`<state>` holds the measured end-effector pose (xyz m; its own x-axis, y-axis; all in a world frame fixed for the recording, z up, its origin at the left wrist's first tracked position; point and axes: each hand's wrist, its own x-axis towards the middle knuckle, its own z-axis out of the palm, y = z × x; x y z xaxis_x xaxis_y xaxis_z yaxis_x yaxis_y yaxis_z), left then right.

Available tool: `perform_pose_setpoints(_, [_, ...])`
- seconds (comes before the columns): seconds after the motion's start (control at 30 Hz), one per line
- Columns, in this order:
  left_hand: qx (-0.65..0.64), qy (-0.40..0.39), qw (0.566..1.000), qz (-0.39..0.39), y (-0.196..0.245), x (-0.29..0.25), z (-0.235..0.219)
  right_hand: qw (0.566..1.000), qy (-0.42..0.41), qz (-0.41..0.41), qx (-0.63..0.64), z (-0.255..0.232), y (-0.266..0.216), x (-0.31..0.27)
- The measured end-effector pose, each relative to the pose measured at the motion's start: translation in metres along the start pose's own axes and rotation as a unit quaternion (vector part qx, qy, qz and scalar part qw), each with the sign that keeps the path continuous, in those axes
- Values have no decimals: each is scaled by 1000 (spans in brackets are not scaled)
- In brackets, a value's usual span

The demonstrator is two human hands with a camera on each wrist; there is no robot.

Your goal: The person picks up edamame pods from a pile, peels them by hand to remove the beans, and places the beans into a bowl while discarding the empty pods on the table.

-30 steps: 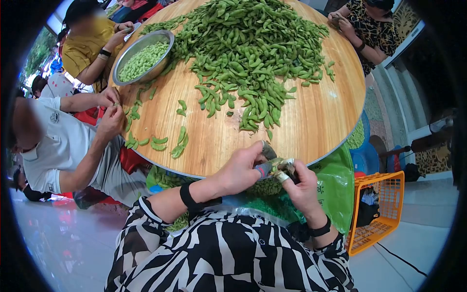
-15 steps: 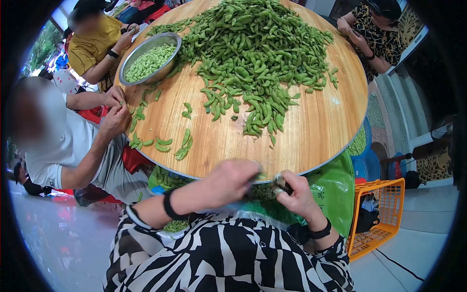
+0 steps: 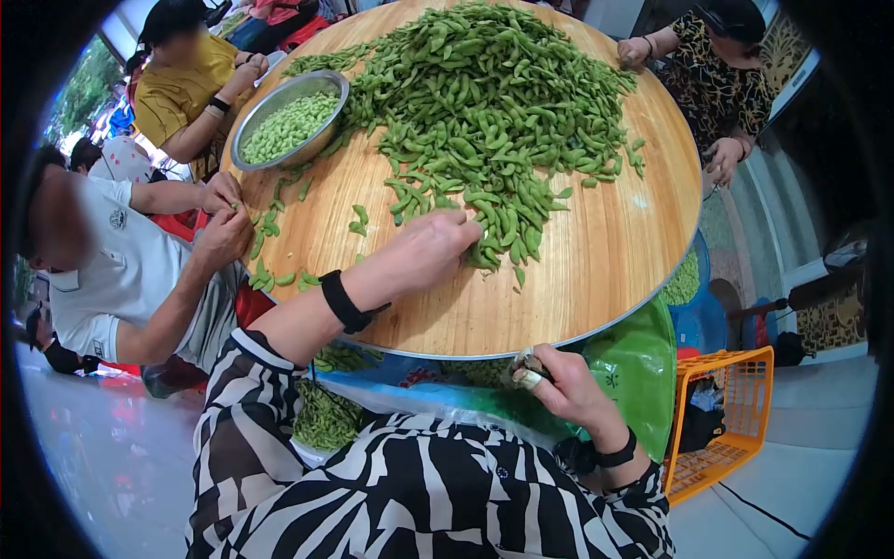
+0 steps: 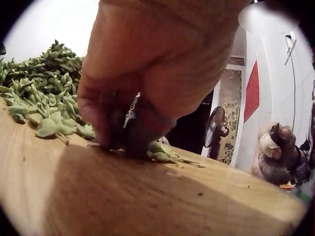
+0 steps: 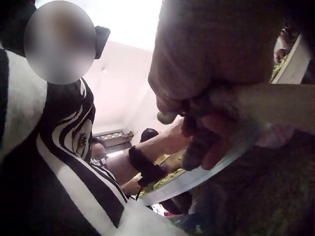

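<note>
Touching the pile's six-o'clock pods, the left hand bent its fingers, hold unclear. The right hand curled by the table's five-o'clock edge, hold unclear.

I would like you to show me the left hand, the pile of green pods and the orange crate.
Left hand (image 3: 419, 252): head view, back of the hand.
Pile of green pods (image 3: 494, 107): head view, middle of the pile.
Orange crate (image 3: 726, 358): head view, upper edge.
</note>
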<state>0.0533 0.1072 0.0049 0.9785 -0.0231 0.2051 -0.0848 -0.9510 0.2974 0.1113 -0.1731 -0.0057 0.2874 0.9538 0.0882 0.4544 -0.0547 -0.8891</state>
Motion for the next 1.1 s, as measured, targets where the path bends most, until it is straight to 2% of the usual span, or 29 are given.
perform_pose_setpoints(0.07, [-27, -25, 999, -6, -3, -3, -1, 1000, 13, 7, 21, -1, 0, -2])
perform_pose_setpoints(0.13, [-55, -54, 997, -13, 3, -3, -12, 984, 16, 113, 136, -1, 0, -5])
perform_pose_setpoints(0.17, [-209, -122, 966, -96, 7, -4, -20, 984, 17, 115, 138, -2, 1, -6])
perform_pose_setpoints(0.2, [-355, -185, 899, -177, 9, -5, -26, 983, 14, 119, 136, -4, 2, -5])
perform_pose_setpoints(0.23, [-355, -184, 899, -179, 10, -5, -25, 983, 11, 123, 134, -5, 3, -3])
perform_pose_setpoints(0.3, [-239, -11, 969, -54, 10, -3, -19, 979, 14, 120, 162, -7, -5, 2])
perform_pose_setpoints(0.33, [-239, -11, 969, -53, 6, -1, -16, 975, 19, 118, 189, -7, -9, 4])
perform_pose_setpoints(0.4, [-55, 66, 995, 45, -5, 6, -7, 972, 21, 127, 197, -6, -10, 4])
perform_pose_setpoints(0.53, [-65, 29, 996, 47, -6, 6, 0, 959, 23, 158, 233, -4, -12, 3])
perform_pose_setpoints(0.63, [-39, 0, 999, 36, -4, 3, -3, 957, 14, 153, 244, -2, -9, 3])
perform_pose_setpoints(0.7, [-96, 37, 995, 9, -9, 0, 0, 957, 14, 160, 243, -1, -7, 3])
perform_pose_setpoints(0.8, [-134, 9, 990, -38, -13, -2, 1, 954, 17, 168, 246, -2, -7, 5])
perform_pose_setpoints(0.93, [-149, 41, 988, -22, -6, -8, 6, 953, 23, 167, 254, -1, -8, 8])
perform_pose_setpoints(1.0, [-270, 40, 954, -121, 4, -7, -3, 950, 34, 165, 262, -1, -13, 11])
perform_pose_setpoints(1.03, [-271, 39, 955, -118, 10, -7, -7, 947, 45, 166, 271, -1, -16, 12])
perform_pose_setpoints(1.1, [-405, -22, 892, -197, 24, -6, -14, 935, 64, 158, 310, 1, -17, 15])
